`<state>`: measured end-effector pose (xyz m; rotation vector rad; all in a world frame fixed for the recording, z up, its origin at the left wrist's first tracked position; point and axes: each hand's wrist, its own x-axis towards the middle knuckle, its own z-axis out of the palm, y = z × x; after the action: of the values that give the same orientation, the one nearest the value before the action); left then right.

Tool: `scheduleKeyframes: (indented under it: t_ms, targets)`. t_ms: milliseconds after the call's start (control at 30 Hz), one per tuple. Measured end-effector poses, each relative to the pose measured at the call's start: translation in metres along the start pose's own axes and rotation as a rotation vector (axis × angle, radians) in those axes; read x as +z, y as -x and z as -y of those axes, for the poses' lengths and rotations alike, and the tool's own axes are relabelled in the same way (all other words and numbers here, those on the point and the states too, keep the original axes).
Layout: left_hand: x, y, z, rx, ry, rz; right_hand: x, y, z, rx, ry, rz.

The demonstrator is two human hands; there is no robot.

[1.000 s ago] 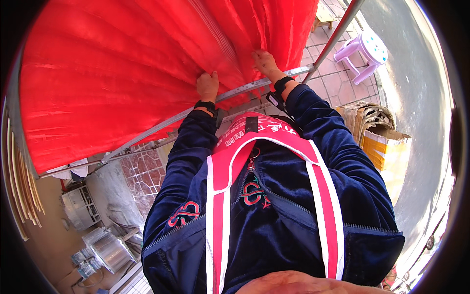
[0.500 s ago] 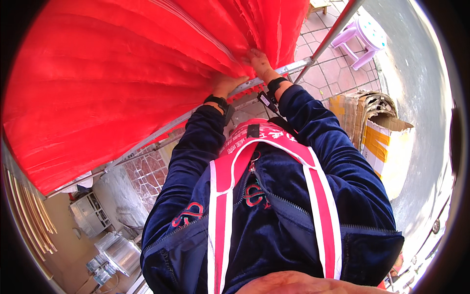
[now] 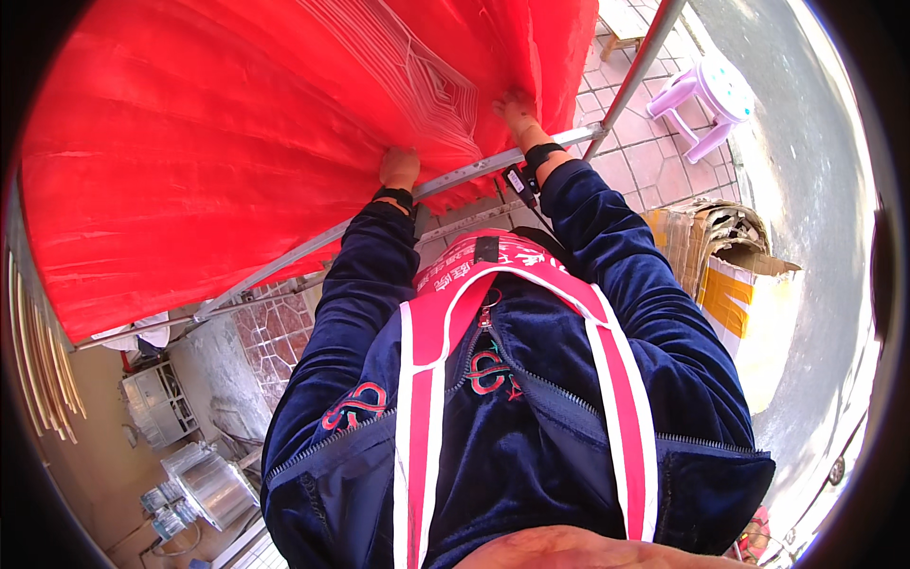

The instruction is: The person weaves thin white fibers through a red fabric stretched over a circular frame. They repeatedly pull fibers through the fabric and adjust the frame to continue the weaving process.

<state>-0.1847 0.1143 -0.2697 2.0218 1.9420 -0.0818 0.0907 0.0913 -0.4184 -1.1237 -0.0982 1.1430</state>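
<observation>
A large red cloth [image 3: 190, 161] spreads in folds over a metal frame bar [image 3: 455, 178], with a patch of fine pale lines between my hands. My left hand [image 3: 400, 169] is curled on the cloth just behind the bar, its fingertips partly hidden in the fabric. My right hand [image 3: 515, 112] is higher and further right, fingers bent on a fold of the same cloth beside the bar.
A diagonal pole [image 3: 641, 68] meets the bar at right. Beyond are a purple stool [image 3: 691, 95], a small wooden stool [image 3: 621, 38], cardboard boxes [image 3: 728, 277] and a pale curving ground strip [image 3: 806, 161]. Lower left are metal vessels [image 3: 209, 484] and long wooden poles [image 3: 43, 356].
My left hand shifted right, then came back left, its fingers now bent. My right hand rose slightly. The pale lined patch in the cloth has spread wider between them.
</observation>
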Motion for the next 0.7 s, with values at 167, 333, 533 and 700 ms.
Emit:
scheduleKeyframes:
  t_ms: [167,333,533,700]
  targets:
    - [-0.011,-0.023,0.051,0.000,-0.040,0.074,-0.009,0.042,0.041,-0.653,1.081,-0.241]
    - [-0.023,-0.032,0.086,-0.055,-0.135,-0.008,-0.009,0.086,0.087,-0.665,0.882,-0.589]
    - [-0.025,-0.034,0.111,-0.102,-0.109,-0.101,-0.023,0.103,0.111,-0.754,0.830,-0.606]
    - [-0.006,-0.059,0.120,-0.098,0.068,-0.026,-0.028,0.108,0.098,-0.743,0.977,-0.300]
